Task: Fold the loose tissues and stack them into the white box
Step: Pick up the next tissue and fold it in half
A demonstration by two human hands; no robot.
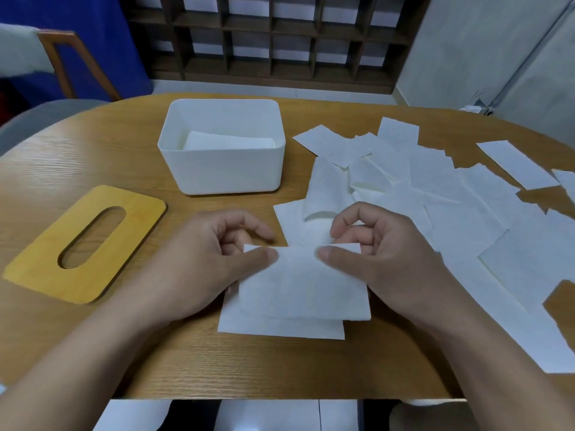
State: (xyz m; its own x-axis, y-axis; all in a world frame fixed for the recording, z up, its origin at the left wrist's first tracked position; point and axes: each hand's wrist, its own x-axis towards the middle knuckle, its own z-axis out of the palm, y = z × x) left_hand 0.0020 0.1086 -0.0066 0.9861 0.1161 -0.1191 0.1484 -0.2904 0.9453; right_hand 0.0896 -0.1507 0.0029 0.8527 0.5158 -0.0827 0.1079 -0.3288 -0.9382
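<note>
Tissue sat on the bench at the near edge, dead centre between both hands, half-folded: upper flap doubled over, with a lower layer showing as a strip along the near side. Long axis ran 9-to-3, slightly skewed, left end nearer me. Far edge was lifted and pointed toward 12.

Left hand: thumb and curled fingers pinched the far-left corner of the flap. Right hand: same pinch on the far-right corner, thumb on top, fingers curled behind. Both grips pressed on the paper, neither spread. The grips sat at the two ends of the long axis, so the sheet hung between them, symmetric; neither hand nearer.

White box lay at 11 o'clock from the grip, well apart, open top, long axis also roughly 9-to-3. Folded tissues were already inside, low in the box. So the sheet's axis roughly matched the box; my read was that a straight carry to 11 would need little rotation. Left hand was the nearer one to the box.

Loose tissues spread from 1 to 3 o'clock, overlapping, some touching the one in hand at its far edge. Wooden lid with slot lay at 9 o'clock, flat, off the box.

Judgement: fold not finished, layers misaligned.
</note>
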